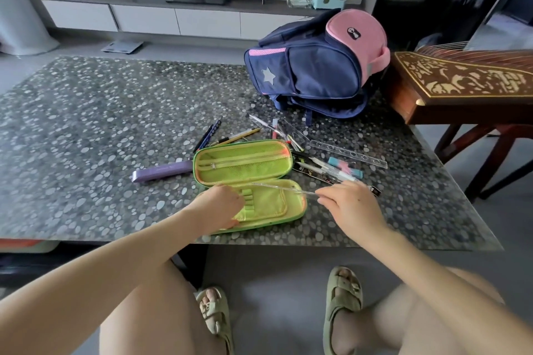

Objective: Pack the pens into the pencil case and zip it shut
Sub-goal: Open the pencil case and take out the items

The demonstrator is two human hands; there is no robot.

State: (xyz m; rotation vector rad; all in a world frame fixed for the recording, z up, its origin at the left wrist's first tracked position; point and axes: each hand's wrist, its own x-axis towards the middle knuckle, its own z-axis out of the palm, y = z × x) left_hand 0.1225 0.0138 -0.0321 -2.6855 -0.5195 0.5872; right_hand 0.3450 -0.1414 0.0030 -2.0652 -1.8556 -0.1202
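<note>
A green pencil case [245,166] lies open flat near the table's front edge, lid half at the back, loop half nearer me. My left hand [222,206] rests on the near half by the elastic loops, fingers curled on the lining. My right hand [350,204] pinches a clear, slim pen [277,188] that reaches leftward over the near half. Loose pens [326,166] lie right of the case. More pens and pencils [227,135] lie behind it.
A navy and pink backpack [314,66] stands at the back right of the pebble-patterned table [101,130]. A clear ruler [349,154], a purple box [161,172] and erasers lie around the case. A carved wooden instrument [461,83] stands to the right.
</note>
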